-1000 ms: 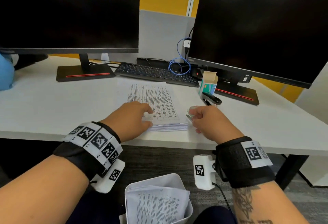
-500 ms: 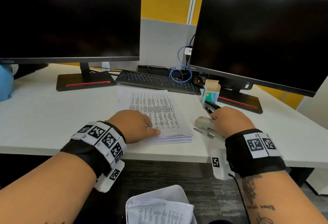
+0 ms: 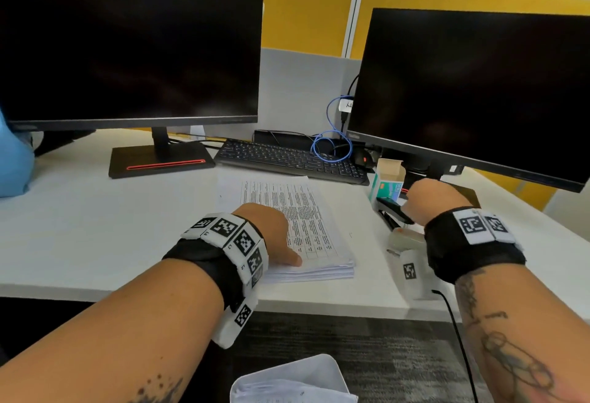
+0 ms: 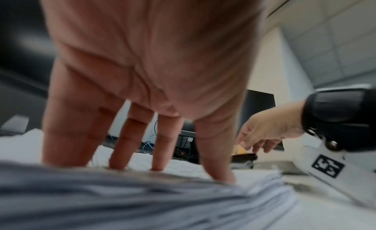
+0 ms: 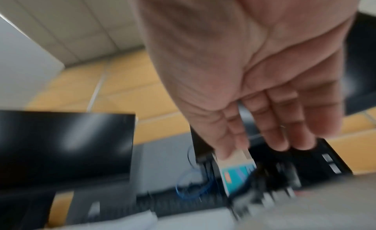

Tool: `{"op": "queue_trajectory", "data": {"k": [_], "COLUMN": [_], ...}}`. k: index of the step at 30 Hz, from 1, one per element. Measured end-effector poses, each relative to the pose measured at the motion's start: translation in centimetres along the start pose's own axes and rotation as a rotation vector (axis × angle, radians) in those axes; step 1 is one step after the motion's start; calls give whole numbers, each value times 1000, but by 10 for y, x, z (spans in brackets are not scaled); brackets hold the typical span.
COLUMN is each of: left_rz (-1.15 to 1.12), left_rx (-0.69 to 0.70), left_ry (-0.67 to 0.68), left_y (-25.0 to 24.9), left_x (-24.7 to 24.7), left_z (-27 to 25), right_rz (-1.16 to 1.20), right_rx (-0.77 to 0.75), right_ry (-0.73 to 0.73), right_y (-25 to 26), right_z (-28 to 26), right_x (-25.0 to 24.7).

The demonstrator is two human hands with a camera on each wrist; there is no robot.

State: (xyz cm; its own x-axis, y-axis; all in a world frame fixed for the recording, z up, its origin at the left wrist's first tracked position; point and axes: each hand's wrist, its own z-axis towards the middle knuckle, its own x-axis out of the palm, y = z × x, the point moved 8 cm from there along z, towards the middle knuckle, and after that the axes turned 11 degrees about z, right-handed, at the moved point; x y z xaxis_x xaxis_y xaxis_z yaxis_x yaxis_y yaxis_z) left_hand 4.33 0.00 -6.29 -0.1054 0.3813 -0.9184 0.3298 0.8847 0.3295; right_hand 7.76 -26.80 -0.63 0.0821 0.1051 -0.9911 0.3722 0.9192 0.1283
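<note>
Two monitors (image 3: 127, 51), keyboard (image 3: 287, 156) beyond paper stack (image 3: 319, 211)

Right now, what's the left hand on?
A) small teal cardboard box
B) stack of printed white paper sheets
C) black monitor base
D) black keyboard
B: the left hand lies flat on the stack of printed white paper sheets, with its straight fingers pressing on the top sheet. The black keyboard lies farther back, apart from the hand.
</note>
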Motion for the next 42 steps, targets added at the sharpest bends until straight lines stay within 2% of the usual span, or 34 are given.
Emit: {"op": "queue_trajectory", "data": {"k": [5,9,11,15,18,20,23,25,27,31,34,37,40,42], "left_rz": [-13,-36,-34,-48,-93,-206,-430,-515,-581,-621,-751,-1098,-1393,-1398], "left_rx": [16,18,17,14,-6,-53,-118,0,125,180,125,6,-225,-391], "left_ry": [51,85,74,70,70,-14,-269,-323,-280,-284,-369,-458,-539,-599], "left_y": [4,7,7,6,8,13,19,4,-15,-30,-20,10,46,70], "left_x": [0,-2,-4,-5,-7,-15,-36,-42,-40,-31,-35,-34,-16,-3], "left_z": [5,5,6,5,1,-2,-8,-5,-1,7,9,6,0,-4], "right_rz": [34,72,82,154,348,402,334,362,486,680,774,807,777,756], "right_rx": [17,51,26,-187,-385,-510,-627,-650,-644,-599,-541,-501,-512,-518], "right_ry": [151,162,122,5,58,155,221,207,211,212,201,240,246,240], "right_y": [9,8,13,42,67,85,107,112,108,96,86,81,81,81], "right_z": [24,26,21,1,-27,-54,-86,-93,-94,-93,-88,-84,-84,-84], "right_x": [30,30,21,-6,-11,-4,16,28,35,46,50,51,50,51]}}
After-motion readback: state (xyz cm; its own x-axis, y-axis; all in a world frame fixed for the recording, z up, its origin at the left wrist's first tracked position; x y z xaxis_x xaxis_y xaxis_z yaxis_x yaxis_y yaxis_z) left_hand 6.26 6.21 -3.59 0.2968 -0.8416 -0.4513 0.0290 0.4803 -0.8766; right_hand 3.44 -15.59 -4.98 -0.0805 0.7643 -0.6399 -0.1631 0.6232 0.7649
